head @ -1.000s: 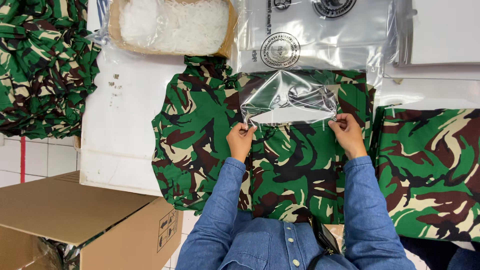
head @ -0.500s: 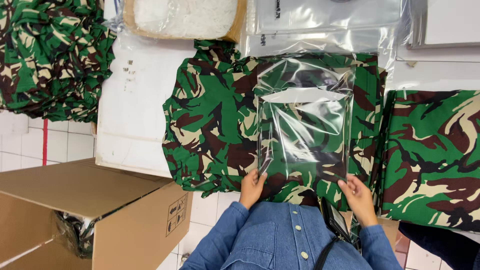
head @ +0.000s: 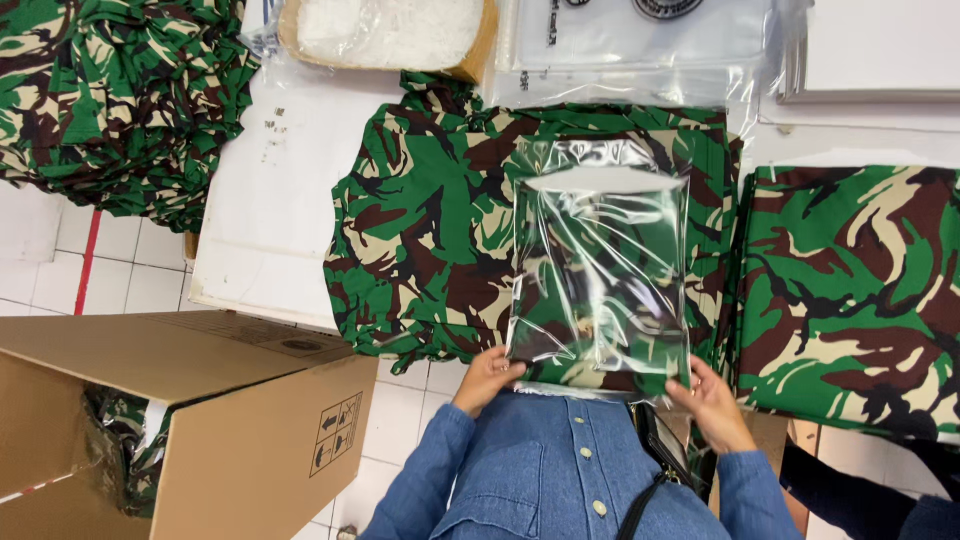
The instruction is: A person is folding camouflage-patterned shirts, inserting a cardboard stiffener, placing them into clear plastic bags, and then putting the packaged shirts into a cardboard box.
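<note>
The clear, glossy plastic bag [head: 598,275] lies flat on top of the folded camouflage-print garment in green, brown and cream [head: 430,230], which rests on the white desk [head: 255,230]. The bag is a tall rectangle. Its long axis runs straight away from the person, from the near edge at the blue denim shirt [head: 560,470] up toward the stack of clear printed packaging bags [head: 640,40] at the far side of the desk. Its near edge sits right at the fingers of both hands, so the bag extends forward from them, not sideways.

The left hand [head: 488,378] holds the near left corner of the bag, fingers curled and pinching the plastic. The right hand [head: 708,398] holds the near right corner, fingers bent onto the edge; whether they pinch the film or only press it down cannot be told. Both hands are equally near the bag, one per corner, with the bag's width between them.

A pale strip crosses the bag near its far end, likely the flap or mouth, so the opening seems to point away from the person.

Right of the bag lies a second folded camouflage garment [head: 850,290]. Left of the bag, below the desk edge, stands an open brown cardboard box [head: 200,420].
</note>
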